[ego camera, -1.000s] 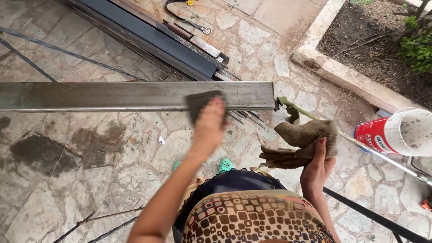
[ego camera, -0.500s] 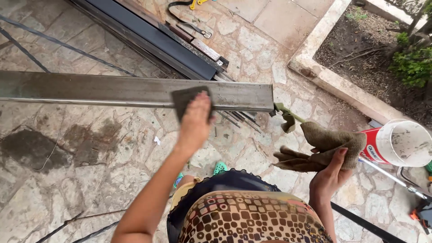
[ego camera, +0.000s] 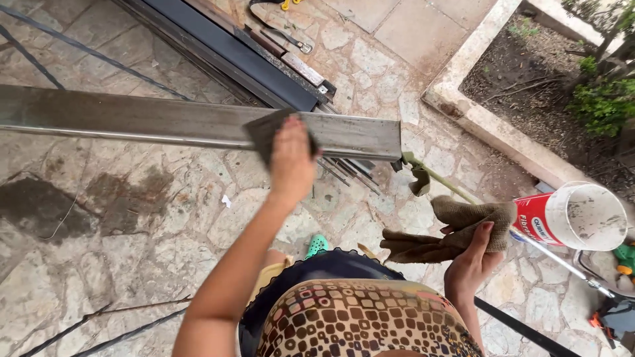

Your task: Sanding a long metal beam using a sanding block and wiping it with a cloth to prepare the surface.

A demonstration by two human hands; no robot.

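Stone paving [ego camera: 165, 225] is lying beneath a long metal bar [ego camera: 165, 122]; the left hand [ego camera: 291, 162] is pressing a dark pad [ego camera: 264, 132] flat on it, while the right hand [ego camera: 473, 254] is gripping a brown rag [ego camera: 456, 221], fingers closed.

My arms are bare from shoulder to wrist, with no sleeves, gloves, rings or watch on my left hand [ego camera: 292, 160] or right hand [ego camera: 471, 263]. My top [ego camera: 370, 320] carries a mosaic print of small rounded squares in brown, cream and orange. Below it, a dark garment [ego camera: 317, 277] with a scalloped edge. One teal perforated clog [ego camera: 316, 245] shows.
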